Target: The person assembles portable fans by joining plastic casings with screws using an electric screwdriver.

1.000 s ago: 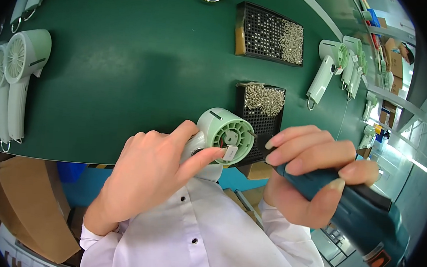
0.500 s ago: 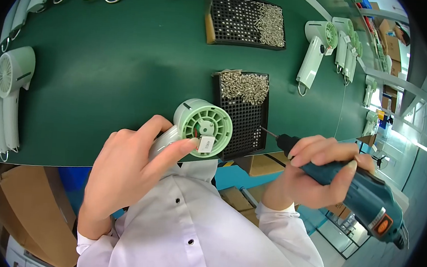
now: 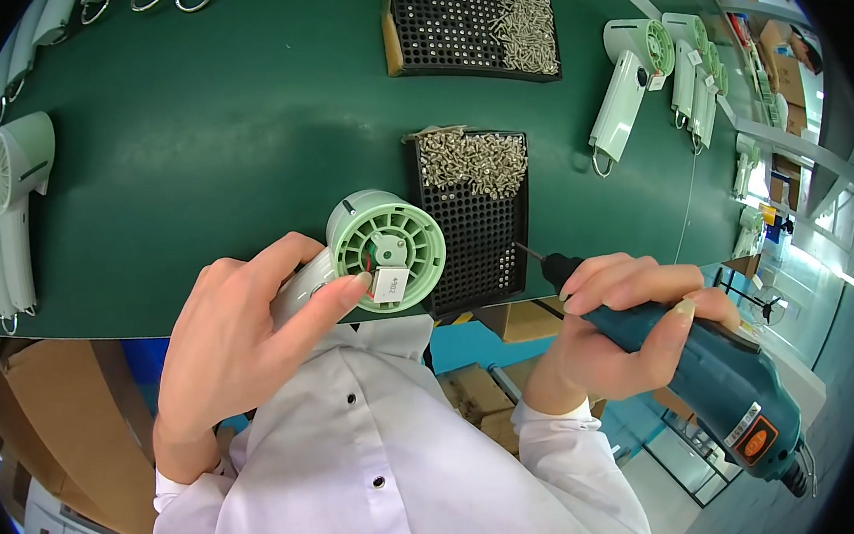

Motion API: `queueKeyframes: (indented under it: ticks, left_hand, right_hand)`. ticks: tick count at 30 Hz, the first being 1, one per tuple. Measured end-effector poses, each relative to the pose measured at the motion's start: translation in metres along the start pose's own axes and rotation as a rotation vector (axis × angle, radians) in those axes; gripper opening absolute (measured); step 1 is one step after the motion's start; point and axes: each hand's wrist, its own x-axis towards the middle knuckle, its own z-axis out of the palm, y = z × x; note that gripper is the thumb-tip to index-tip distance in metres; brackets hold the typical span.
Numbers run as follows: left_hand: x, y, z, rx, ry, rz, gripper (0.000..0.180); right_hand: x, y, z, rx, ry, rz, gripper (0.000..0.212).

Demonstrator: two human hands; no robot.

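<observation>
My left hand [image 3: 247, 328] is closed round the handle of a pale green handheld fan [image 3: 345, 222], its thumb by a white-labelled piece in the round head. The open head faces up, showing a ribbed ring, a metal disc and a red wire. In my right hand [image 3: 632, 333] is a teal electric screwdriver [image 3: 724, 386], its thin bit pointing left over the right edge of a black screw tray [image 3: 469, 240]. Loose silver screws [image 3: 475, 162] are heaped at that tray's far end, and several stand in holes near the bit. Whether the bit touches a screw I cannot tell.
A second black screw tray [image 3: 445, 43] lies farther back on the green table [image 3: 226, 141]. More fans stand in rows at the left [image 3: 19, 160], far left and right [image 3: 620, 107]. Cardboard boxes [image 3: 74, 420] sit below the table's near edge.
The whole view has shifted slightly, so the trays and fan appear a little farther left. Both hands keep their holds, and the screwdriver bit stays beside the near screw tray's right edge.
</observation>
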Motion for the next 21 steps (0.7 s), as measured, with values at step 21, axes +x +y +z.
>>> queueKeyframes:
  ticks: [21]
  left_hand:
    - [-0.004,-0.008,0.004,0.199,0.026,0.139,0.049]
  right_hand:
    - [0.007,-0.035,0.008,0.101,0.203,-0.090,0.022]
